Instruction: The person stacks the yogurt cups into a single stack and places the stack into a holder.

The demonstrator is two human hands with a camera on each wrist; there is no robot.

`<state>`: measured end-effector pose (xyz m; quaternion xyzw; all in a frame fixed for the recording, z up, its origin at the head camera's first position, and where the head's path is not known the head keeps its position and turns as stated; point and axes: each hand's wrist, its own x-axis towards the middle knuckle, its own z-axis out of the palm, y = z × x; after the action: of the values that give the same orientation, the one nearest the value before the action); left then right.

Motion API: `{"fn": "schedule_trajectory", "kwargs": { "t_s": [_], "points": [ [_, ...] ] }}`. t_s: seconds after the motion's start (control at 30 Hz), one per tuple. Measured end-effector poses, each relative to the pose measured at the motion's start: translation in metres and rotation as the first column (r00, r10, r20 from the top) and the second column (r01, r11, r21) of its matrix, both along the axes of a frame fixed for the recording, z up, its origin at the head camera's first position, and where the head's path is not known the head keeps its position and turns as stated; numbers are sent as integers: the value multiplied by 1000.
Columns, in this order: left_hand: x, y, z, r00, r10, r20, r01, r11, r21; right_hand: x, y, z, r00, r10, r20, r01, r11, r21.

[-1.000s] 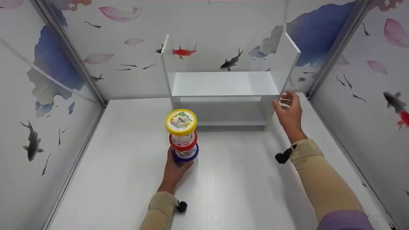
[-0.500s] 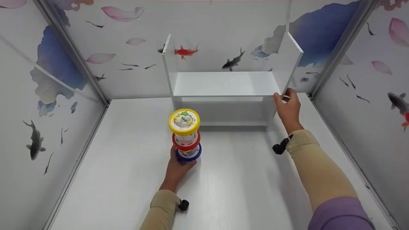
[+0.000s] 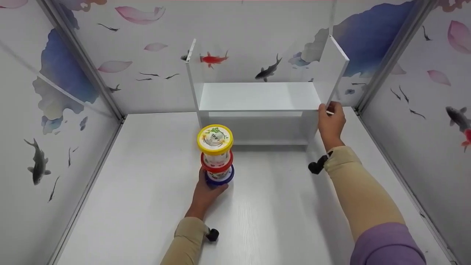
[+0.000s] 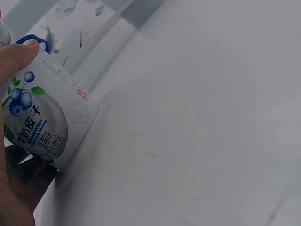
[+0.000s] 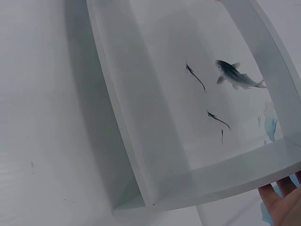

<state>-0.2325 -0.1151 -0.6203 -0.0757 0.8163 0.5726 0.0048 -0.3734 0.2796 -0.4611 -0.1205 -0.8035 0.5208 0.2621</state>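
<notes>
A stack of three tubs stands upright in the head view: a yellow-lidded tub [image 3: 215, 140] on top, a red-lidded tub [image 3: 217, 162] in the middle and a blue-lidded tub [image 3: 221, 177] below. My left hand [image 3: 204, 195] grips the lowest one, its base close over the table. Blueberries are printed on this white yogurt tub [image 4: 44, 113] in the left wrist view. My right hand [image 3: 331, 123] pinches the right side panel of a white two-tier shelf [image 3: 259, 96], at the level of its upper board. In the right wrist view the fingers [image 5: 268, 200] lie against the panel's outer side.
The shelf stands at the back of a white table [image 3: 254, 221], behind the stack. Printed walls [image 3: 265, 29] with fish and petals enclose the table at the back and both sides. Grey metal strips [image 3: 94, 162] run along its edges.
My right hand has moved from beside the shelf onto its side panel and now grips it. The left hand and the tub stack have shifted slightly right.
</notes>
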Motion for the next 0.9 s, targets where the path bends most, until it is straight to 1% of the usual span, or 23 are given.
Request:
{"fn": "schedule_trajectory", "kwargs": {
  "t_s": [0.07,0.3,0.5,0.7,0.8,0.9],
  "points": [
    [0,3,0,1000,-3,-3,3,1000,-2,1,-1,0,1000,3,2,-3,1000,1],
    [-5,14,3,999,-44,-29,44,999,9,3,-2,1,1000,4,16,-4,1000,-3],
    [-12,26,6,998,-68,-8,68,998,-2,3,-3,1,1000,-1,28,1,1000,5],
    [-22,36,16,995,-104,-1,104,994,17,2,-3,1,999,-2,34,2,1000,-13],
    [-26,41,23,993,-116,-8,116,993,0,3,-3,2,999,0,41,1,1000,-23],
    [-30,47,32,993,-114,-15,114,993,-14,3,-3,1,999,-1,55,3,1000,-28]
  ]
}}
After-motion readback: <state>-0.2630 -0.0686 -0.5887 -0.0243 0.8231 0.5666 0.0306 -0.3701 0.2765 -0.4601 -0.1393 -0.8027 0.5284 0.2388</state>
